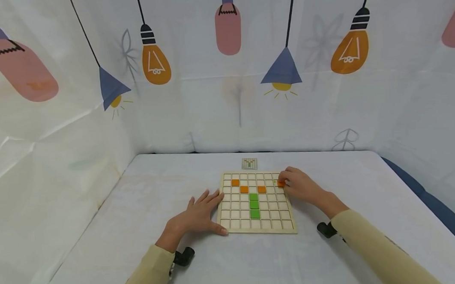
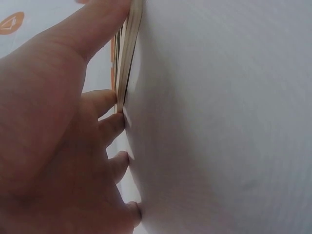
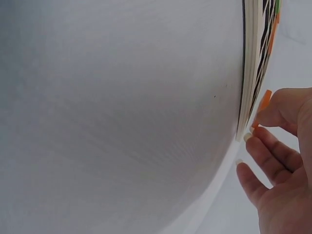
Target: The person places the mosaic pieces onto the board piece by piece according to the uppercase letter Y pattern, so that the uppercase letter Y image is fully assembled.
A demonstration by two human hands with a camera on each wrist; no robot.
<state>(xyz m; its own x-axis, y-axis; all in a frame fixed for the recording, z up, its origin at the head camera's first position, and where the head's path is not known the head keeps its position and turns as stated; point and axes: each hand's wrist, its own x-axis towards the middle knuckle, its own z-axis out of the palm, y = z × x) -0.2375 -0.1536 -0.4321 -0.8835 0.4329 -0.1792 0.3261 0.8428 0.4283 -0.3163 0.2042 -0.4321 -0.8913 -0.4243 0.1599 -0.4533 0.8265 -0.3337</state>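
A wooden grid board (image 1: 261, 231) lies on the white table, with orange tiles (image 1: 244, 189) and green tiles (image 1: 254, 204) set in some of its squares. Along the board's left edge rests my left hand (image 1: 196, 216), fingers spread, thumb at the near left corner. The left wrist view shows the thumb and fingertips against the wooden edge (image 2: 127, 53). Over the upper right corner of the board, my right hand (image 1: 301, 185) pinches an orange tile (image 3: 264, 101) between thumb and finger. The hand hides part of that corner.
A small pattern card (image 1: 249, 163) lies just behind the board. White sheeting printed with hanging lamps (image 1: 281, 68) surrounds the table (image 1: 167, 171) at the back and left. Something dark blue (image 1: 427, 200) runs along the table's right edge.
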